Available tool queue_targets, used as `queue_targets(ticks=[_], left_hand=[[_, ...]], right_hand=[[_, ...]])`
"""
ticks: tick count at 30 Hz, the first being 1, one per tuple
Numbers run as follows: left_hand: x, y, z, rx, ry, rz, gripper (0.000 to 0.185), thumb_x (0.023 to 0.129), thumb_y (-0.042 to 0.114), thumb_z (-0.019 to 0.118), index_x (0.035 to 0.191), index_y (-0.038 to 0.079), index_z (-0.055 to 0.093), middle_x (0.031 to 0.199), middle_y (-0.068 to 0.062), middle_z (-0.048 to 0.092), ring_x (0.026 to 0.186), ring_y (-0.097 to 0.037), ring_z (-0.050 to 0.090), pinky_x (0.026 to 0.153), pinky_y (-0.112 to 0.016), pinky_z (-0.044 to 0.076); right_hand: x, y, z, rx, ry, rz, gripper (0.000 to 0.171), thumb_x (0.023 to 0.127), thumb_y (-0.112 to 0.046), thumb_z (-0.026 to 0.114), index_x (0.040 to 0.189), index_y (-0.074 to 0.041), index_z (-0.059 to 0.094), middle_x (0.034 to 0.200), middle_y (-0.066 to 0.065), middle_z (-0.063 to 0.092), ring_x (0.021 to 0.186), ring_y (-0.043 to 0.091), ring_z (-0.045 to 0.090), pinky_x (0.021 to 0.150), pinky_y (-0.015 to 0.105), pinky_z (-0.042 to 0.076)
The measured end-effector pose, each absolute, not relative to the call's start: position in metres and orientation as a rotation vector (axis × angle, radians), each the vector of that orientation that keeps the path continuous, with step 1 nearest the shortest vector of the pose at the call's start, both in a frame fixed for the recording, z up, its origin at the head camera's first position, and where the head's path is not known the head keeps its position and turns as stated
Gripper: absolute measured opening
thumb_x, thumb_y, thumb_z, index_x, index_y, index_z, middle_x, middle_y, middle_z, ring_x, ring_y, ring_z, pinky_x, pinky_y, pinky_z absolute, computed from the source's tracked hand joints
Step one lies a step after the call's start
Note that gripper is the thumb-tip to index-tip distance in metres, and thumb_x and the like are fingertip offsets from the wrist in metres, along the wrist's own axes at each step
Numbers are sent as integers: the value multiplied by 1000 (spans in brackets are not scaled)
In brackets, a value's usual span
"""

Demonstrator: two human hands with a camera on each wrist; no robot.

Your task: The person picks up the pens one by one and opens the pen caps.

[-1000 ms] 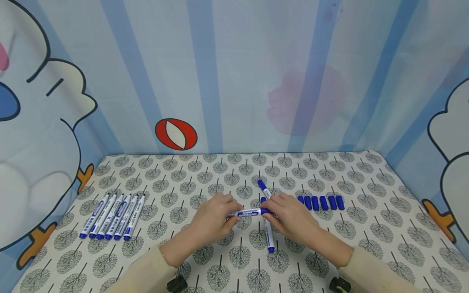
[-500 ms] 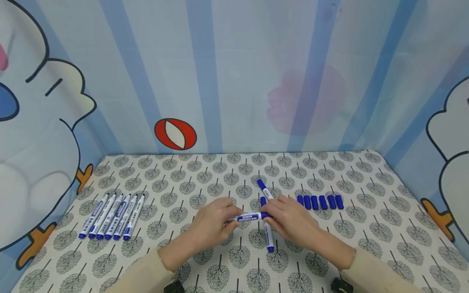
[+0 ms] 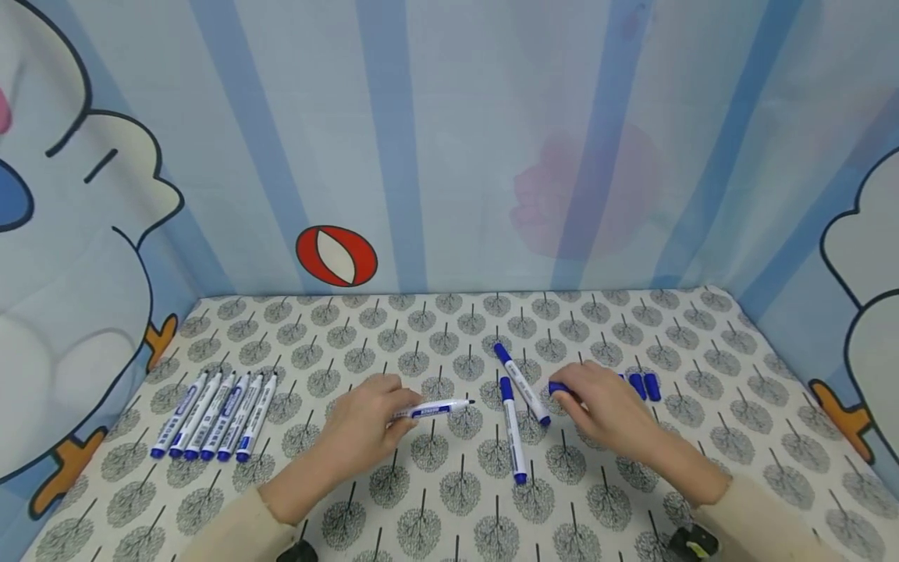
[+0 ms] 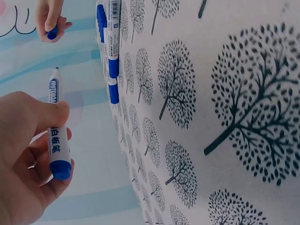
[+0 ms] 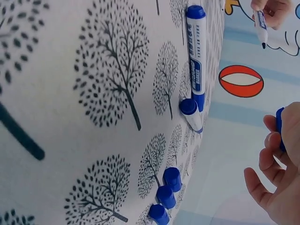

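Observation:
Between the thumb and fingers of my left hand [image 3: 368, 417], an uncapped whiteboard marker [image 3: 441, 408] is pinched, its dark tip pointing right; the left wrist view shows its blue end [image 4: 60, 169]. My right hand [image 3: 607, 402] holds a blue marker cap [image 3: 559, 387], apart from the marker and above the cloth. Two capped markers lie between the hands: one slanted [image 3: 521, 382], the other [image 3: 513, 437] nearer me. Behind the right hand runs a row of loose blue caps [image 3: 652, 386], partly hidden by it.
Several uncapped white markers [image 3: 229, 414] lie side by side at the left. The table is covered by a tree-print cloth [image 3: 463, 499]. A patterned curtain [image 3: 463, 156] stands behind the table's far edge.
The marker and cap, joined between both hands earlier, are now apart. My left hand has moved left with the marker, my right hand right with the cap, uncovering the slanted marker.

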State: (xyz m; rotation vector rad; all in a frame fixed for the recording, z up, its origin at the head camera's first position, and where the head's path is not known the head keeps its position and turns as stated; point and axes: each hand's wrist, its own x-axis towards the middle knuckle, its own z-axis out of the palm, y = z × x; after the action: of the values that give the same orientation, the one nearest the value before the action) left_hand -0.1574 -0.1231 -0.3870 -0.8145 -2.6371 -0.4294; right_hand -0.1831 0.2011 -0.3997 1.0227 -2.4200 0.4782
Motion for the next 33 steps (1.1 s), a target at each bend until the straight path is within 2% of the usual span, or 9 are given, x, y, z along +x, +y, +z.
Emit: queue_targets(ticks=[3,6,9,13,18,25,28,33], left_hand=[[-158,-123,-385,-775,-2678,-406,25,70,19,78,94,18,72,70,12,48,61,-3,38,45,-13,32],[-159,-124,-385,-730,-2705,-393,24,71,20,77,95,17,71,72,11,52,62,-3,40,46,-14,34],[-159,-125,-385,-663,-2739,-367,24,72,20,77,95,17,70,77,9,57,65,-4,45,50,-15,38],[-158,-129,-385,-568,-2780,-333,23,72,19,75,94,18,70,84,8,62,70,-5,52,53,-17,42],[-157,-134,-383,-490,-2818,-364,23,73,17,74,95,17,69,86,6,64,68,-7,54,49,-18,41],[-157,-148,-381,-395,-2865,-381,27,74,17,74,101,16,69,85,3,61,56,-6,46,40,-18,34],[-157,-155,-382,-372,-2857,-406,27,73,16,74,100,15,69,83,2,59,58,-7,47,40,-18,35],[-157,-164,-385,-318,-2850,-450,26,72,17,75,97,12,70,80,1,55,63,-10,50,45,-20,38]], right_hand=[[-182,205,-396,980,-2495,472,13,83,-14,64,96,-11,62,82,-7,58,69,4,45,58,20,40],[-181,205,-395,961,-2560,449,14,85,-18,64,98,-12,62,86,-7,60,74,5,51,63,23,46],[-178,207,-396,933,-2599,417,18,85,-19,64,101,-13,63,94,-4,63,85,10,58,72,28,51],[-177,211,-397,889,-2616,407,23,83,-18,66,106,-12,63,103,1,65,95,18,61,78,35,52],[-176,215,-397,861,-2600,425,25,82,-17,67,106,-12,63,105,3,66,93,20,62,77,36,52],[-175,221,-398,832,-2590,437,24,80,-14,69,103,-13,64,97,-2,67,79,11,59,63,26,48],[-175,224,-398,814,-2595,446,26,81,-15,69,106,-13,64,99,0,68,81,13,60,65,28,49],[-176,229,-399,806,-2598,462,29,81,-14,67,110,-10,63,106,5,67,91,20,62,74,37,52]])
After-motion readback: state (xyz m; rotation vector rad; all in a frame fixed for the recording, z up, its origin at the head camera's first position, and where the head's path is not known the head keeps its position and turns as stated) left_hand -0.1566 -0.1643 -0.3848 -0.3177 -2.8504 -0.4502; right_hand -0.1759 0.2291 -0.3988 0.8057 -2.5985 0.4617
